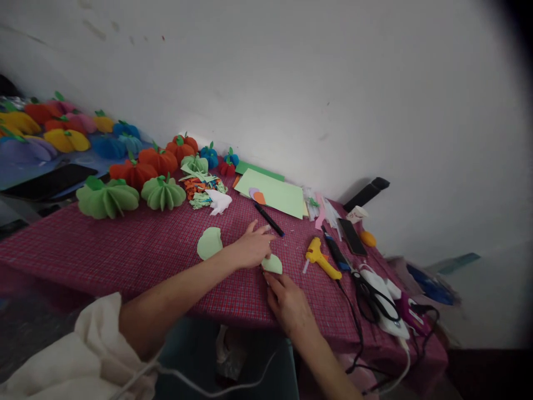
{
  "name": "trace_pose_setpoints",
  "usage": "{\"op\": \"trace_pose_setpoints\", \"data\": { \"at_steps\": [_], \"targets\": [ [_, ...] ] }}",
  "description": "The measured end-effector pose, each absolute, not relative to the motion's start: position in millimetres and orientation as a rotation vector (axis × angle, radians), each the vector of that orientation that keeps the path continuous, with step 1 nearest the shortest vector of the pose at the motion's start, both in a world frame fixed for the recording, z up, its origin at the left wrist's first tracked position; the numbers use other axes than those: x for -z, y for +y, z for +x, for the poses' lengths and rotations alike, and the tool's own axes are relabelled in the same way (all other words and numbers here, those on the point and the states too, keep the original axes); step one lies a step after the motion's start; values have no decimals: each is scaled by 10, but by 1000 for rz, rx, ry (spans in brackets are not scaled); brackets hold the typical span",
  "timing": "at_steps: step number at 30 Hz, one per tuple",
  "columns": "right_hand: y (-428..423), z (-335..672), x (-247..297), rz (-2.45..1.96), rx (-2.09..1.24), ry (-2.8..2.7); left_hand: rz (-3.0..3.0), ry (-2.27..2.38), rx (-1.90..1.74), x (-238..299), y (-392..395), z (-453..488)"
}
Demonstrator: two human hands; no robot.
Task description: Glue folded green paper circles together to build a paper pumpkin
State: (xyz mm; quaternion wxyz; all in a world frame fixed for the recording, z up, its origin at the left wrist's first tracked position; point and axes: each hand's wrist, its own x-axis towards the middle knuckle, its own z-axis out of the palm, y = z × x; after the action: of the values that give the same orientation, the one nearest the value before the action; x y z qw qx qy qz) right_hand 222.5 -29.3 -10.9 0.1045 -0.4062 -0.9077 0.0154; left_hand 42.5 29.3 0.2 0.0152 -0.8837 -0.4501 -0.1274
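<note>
A small light green paper piece with a rounded edge (272, 264) lies on the checked tablecloth between my hands. My left hand (255, 246) reaches over it from the left, fingers spread, with fingertips touching its upper left edge. At its lower edge, my right hand (288, 300) grips the paper between thumb and fingers; the exact hold is partly hidden. Left of my left hand lies a stack of rounded light green paper pieces (209, 243), partly covered by my forearm. A black pen (269, 219) rests just beyond my fingers.
Paper pumpkins (164, 193) stand at the left and back. Paper scraps (201, 188) and light green sheets (272, 191) lie near the wall. To the right are a yellow glue gun (320, 259), scissors (370, 297), a phone (352, 236), a white power strip (385, 305) and cords.
</note>
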Motion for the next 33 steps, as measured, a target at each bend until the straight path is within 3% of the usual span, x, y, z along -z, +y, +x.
{"op": "trace_pose_setpoints", "data": {
  "at_steps": [33],
  "targets": [
    [-336, 2494, 145, -1160, -128, -2579, -2825, -1471, 451, 47, 280, 330]
  ]
}}
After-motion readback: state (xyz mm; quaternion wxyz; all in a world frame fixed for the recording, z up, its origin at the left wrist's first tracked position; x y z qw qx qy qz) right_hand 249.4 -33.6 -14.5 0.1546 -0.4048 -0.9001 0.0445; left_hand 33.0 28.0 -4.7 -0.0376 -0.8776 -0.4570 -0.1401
